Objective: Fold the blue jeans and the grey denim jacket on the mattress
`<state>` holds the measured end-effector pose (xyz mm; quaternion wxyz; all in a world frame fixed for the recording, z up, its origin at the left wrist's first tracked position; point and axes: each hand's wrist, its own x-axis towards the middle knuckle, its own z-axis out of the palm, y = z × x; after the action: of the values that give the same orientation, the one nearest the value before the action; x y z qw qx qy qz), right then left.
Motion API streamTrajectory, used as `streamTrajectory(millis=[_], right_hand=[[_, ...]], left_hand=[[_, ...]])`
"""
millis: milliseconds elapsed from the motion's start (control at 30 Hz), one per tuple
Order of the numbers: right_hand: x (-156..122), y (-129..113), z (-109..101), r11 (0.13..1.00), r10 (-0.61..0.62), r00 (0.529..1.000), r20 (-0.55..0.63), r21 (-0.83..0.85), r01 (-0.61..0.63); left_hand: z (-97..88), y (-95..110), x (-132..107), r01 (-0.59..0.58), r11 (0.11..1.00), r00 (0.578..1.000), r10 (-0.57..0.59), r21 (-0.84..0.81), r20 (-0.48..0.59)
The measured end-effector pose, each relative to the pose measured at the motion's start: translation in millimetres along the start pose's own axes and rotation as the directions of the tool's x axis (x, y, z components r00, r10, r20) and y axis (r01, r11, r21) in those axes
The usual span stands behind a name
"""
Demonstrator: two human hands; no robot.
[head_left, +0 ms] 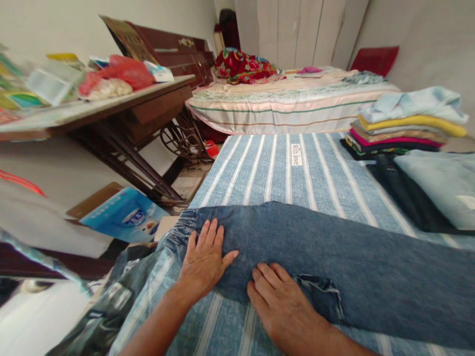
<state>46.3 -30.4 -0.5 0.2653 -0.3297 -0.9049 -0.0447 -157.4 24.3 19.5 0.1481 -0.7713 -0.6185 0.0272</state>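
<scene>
A pair of blue jeans (319, 242) lies lengthwise across a striped blue bedsheet (237, 173), its gathered elastic waist at the left. My left hand (204, 259) rests flat on the denim near that waistband, fingers stretched and thumb out to the side. On the lower edge of the jeans, my right hand (278, 301) presses down with its fingers together and slightly bent. No object shows in either palm; the undersides of both hands are hidden. Just right of the right hand, a turned-up part with pale seams shows along the lower edge.
Folded clothes form a stack (404, 128) at the right, with folded grey trousers (441, 178) nearer me. A sewing-machine table (141, 104) carrying bags stands at the left. Below it lies a blue box (126, 212). A second bed (297, 104) stands behind.
</scene>
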Motion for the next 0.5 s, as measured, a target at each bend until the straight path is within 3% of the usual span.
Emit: streamTrajectory(millis=[100,200,333,500], right_hand=[[-0.2,-1.5,-7.3,1.000,0.010,1.000,0.001,0.005,-0.010],[-8.2,-2.3,-18.1,1.000,0.007,0.996,-0.092,0.027,-0.005],[-33.7,9.4,-40.7,0.996,0.053,0.971,-0.233,0.083,-0.034],[-74.3,40.4,-62.6,0.964,0.264,0.956,-0.129,0.058,-0.259]], left_hand=[[-8.6,14.2,5.5,-0.101,0.991,0.995,0.099,-0.086,-0.033],[-8.4,31.3,7.6,-0.217,0.958,0.976,0.216,-0.187,-0.023],[3.6,42.4,6.4,-0.209,0.951,0.972,0.227,-0.228,0.060],[10.2,39.0,7.7,-0.203,0.937,0.973,0.226,-0.283,0.052]])
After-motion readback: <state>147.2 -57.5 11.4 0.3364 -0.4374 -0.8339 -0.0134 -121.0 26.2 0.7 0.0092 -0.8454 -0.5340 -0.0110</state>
